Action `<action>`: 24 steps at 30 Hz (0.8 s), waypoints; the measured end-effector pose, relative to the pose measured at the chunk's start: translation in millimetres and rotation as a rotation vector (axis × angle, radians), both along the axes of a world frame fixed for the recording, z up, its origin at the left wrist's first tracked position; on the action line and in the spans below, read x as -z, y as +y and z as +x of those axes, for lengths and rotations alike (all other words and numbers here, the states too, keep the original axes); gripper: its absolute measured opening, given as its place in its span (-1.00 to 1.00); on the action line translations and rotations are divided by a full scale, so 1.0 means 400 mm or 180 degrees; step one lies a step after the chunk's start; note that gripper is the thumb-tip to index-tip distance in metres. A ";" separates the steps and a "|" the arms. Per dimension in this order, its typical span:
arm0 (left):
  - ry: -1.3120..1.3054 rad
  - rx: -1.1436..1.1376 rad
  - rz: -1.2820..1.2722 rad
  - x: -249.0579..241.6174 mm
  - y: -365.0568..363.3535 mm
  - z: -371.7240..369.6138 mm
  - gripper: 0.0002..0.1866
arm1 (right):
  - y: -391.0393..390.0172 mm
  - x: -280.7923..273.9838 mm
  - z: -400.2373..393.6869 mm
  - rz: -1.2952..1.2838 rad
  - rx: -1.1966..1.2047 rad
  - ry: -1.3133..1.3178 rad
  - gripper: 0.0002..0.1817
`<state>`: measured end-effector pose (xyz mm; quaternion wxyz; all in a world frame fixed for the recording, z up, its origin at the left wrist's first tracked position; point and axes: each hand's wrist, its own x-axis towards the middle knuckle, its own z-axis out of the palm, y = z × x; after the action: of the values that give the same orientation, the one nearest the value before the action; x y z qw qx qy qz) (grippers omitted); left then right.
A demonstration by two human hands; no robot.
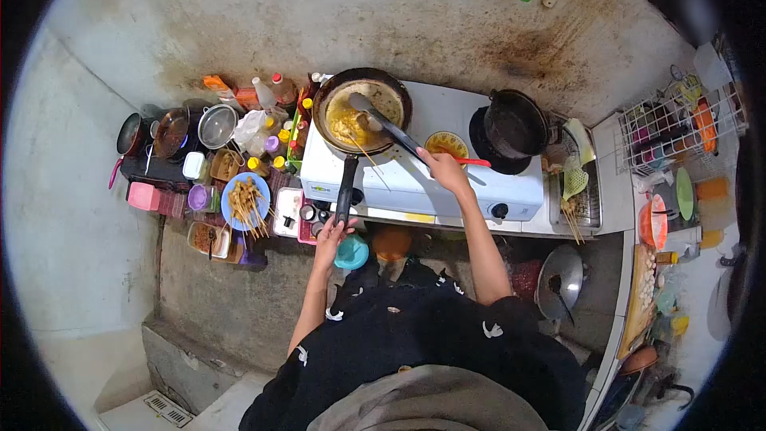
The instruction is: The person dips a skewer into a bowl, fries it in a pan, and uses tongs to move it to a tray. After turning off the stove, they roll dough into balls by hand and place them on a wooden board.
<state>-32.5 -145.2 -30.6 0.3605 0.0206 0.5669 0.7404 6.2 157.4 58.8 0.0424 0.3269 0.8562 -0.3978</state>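
Observation:
My left hand (328, 241) is closed around the black handle of a frying pan (321, 112) on the left side of the white stove. In the pan, yellowish food (345, 125) lies in bubbling oil, and a thin skewer stick pokes out over the near rim. My right hand (444, 170) grips dark tongs (392, 129), whose tips reach down into the pan at the food. Just beyond my right hand stands a patterned bowl (444, 142) with yellow-orange contents. A red-handled utensil (474, 162) rests in it.
A black pot (515, 124) sits on the right burner of the stove (511, 191). To the left are a blue plate (229, 206) of skewers, bottles and containers. A tray with a skimmer (574, 182) lies right of the stove. A wok (559, 271) is low at right.

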 end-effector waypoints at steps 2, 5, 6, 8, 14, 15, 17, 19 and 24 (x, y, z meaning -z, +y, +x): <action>0.0061 0.0042 -0.0017 0.004 0.000 -0.005 -0.60 | -0.010 -0.003 0.002 -0.0150 0.0097 0.0098 -0.20; -0.0008 -0.0018 0.0042 -0.015 0.005 0.007 -0.61 | -0.011 -0.006 0.004 -0.0118 0.0147 0.0086 -0.20; -0.0001 -0.0027 0.0018 -0.022 0.005 0.007 -0.61 | -0.012 -0.005 0.003 0.0052 0.0108 0.0012 -0.20; 0.0000 -0.0023 -0.0041 -0.039 0.007 0.007 -0.60 | -0.011 0.025 0.004 -0.0160 0.0073 0.0205 -0.22; 0.0050 -0.0010 0.0055 -0.008 0.001 0.003 -0.60 | -0.015 0.028 0.005 0.0308 0.0089 0.0253 -0.24; 0.0054 -0.0015 0.0054 -0.011 0.000 0.002 -0.60 | -0.015 0.021 0.006 -0.0013 0.0069 0.0262 -0.25; 0.0015 -0.0042 -0.0021 -0.015 0.003 0.004 -0.61 | -0.014 0.006 0.007 -0.0318 0.0042 0.0267 -0.25; -0.0001 -0.0033 0.0037 0.000 0.004 0.002 -0.61 | -0.028 -0.010 0.007 -0.0032 0.0243 0.0273 -0.26; -0.0046 -0.0171 -0.0039 -0.013 0.014 0.011 -0.62 | -0.038 -0.011 0.015 0.0043 0.0086 0.0289 -0.31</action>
<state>-28.2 -139.7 -25.4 0.3446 -0.0022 0.5692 0.7465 12.3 142.2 63.3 -0.0040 0.3203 0.8555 -0.4069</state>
